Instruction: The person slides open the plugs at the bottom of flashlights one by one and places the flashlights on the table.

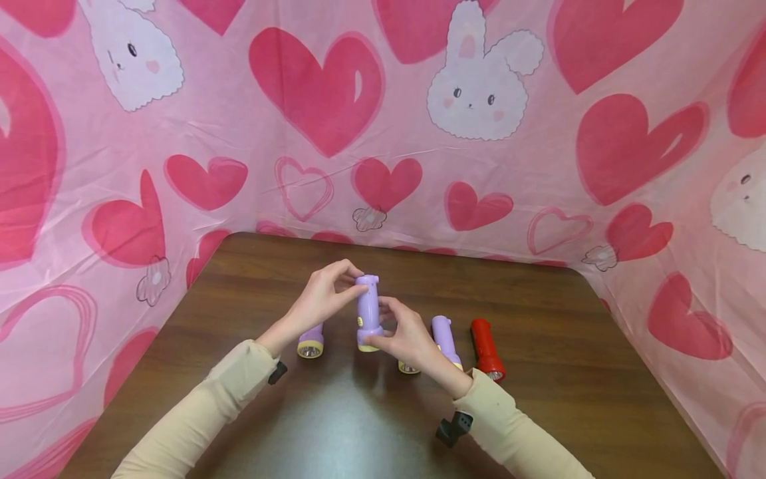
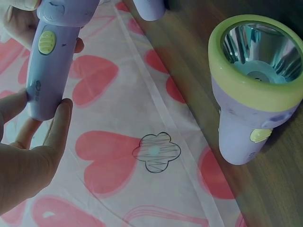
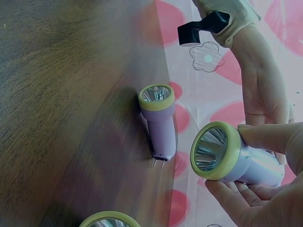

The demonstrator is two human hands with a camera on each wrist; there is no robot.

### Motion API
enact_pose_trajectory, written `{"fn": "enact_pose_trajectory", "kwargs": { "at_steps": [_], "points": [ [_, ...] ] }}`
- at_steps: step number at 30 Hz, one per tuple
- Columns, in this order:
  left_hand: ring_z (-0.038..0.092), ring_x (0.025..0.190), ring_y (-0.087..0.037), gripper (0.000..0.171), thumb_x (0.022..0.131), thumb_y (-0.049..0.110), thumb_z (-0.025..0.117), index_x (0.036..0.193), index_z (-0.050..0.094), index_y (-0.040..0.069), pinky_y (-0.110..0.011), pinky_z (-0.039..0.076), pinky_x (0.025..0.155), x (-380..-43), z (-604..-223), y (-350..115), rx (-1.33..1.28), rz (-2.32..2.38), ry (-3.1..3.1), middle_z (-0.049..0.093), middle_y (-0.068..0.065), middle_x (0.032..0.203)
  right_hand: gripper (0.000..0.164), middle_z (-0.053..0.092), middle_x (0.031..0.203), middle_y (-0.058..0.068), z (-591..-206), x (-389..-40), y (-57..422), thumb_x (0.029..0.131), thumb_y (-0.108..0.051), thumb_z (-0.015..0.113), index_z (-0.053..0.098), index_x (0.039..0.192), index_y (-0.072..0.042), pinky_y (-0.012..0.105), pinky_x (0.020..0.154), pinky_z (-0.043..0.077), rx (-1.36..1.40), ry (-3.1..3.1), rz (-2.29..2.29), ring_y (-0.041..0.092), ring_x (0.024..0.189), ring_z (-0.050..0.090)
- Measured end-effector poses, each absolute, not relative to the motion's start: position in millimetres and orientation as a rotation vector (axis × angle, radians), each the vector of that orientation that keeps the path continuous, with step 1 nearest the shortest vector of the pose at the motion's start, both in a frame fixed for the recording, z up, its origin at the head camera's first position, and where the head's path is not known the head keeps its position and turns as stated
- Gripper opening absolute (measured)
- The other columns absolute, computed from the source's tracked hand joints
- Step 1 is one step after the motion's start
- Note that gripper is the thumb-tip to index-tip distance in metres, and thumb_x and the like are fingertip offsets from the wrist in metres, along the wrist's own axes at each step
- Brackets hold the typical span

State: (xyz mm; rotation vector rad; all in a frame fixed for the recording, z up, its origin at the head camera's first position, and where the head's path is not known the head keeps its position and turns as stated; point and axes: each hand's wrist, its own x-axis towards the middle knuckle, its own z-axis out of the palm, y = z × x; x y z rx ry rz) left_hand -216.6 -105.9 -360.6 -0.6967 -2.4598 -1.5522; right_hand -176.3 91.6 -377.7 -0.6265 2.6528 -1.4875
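A light purple flashlight (image 1: 368, 309) with a yellow rim is held above the table between both hands. At its narrow tail end, my left hand (image 1: 323, 291) pinches the body between thumb and fingers. My right hand (image 1: 409, 332) grips the wider head end, thumb and fingertips close to the yellow rim. In the left wrist view, the flashlight's yellow switch (image 2: 47, 42) faces the camera. In the right wrist view, its reflector (image 3: 210, 149) points toward the table. Another purple flashlight (image 1: 311, 342) lies under my left forearm, partly hidden, with two thin metal prongs (image 3: 159, 163) showing at its tail.
Right of the held flashlight, one yellow-rimmed flashlight (image 1: 409, 367) is mostly hidden by my right hand. Beside it lie another purple flashlight (image 1: 444, 332) and a red flashlight (image 1: 486, 349). Pink heart-and-rabbit cloth (image 1: 407, 143) walls the brown wooden table (image 1: 538, 426) at back and sides.
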Motion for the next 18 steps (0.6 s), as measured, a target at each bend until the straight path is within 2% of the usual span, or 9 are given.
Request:
{"fn": "enact_pose_trajectory", "kwargs": {
  "at_steps": [12, 18],
  "points": [
    [0.072, 0.097, -0.03, 0.018, 0.089, 0.011, 0.073, 0.105, 0.067, 0.004, -0.041, 0.06, 0.086, -216.6, -359.0, -107.4, -0.774, -1.497, -2.458, 0.068, -0.015, 0.112, 0.063, 0.068, 0.113, 0.02, -378.2, -175.5, 90.8, 0.075, -0.007, 0.085, 0.055, 0.13, 0.003, 0.035, 0.081, 0.061, -0.658, 2.676, -1.455, 0.033, 0.102, 0.068],
    [0.072, 0.101, -0.028, 0.017, 0.091, 0.015, 0.071, 0.105, 0.065, 0.009, -0.044, 0.059, 0.087, -217.1, -357.8, -107.2, -0.74, -1.489, -2.521, 0.07, -0.011, 0.115, 0.064, 0.068, 0.113, 0.017, -377.7, -175.6, 91.0, 0.074, -0.007, 0.085, 0.055, 0.13, 0.0, 0.033, 0.081, 0.061, -0.628, 2.665, -1.462, 0.031, 0.103, 0.068]
  ]
}}
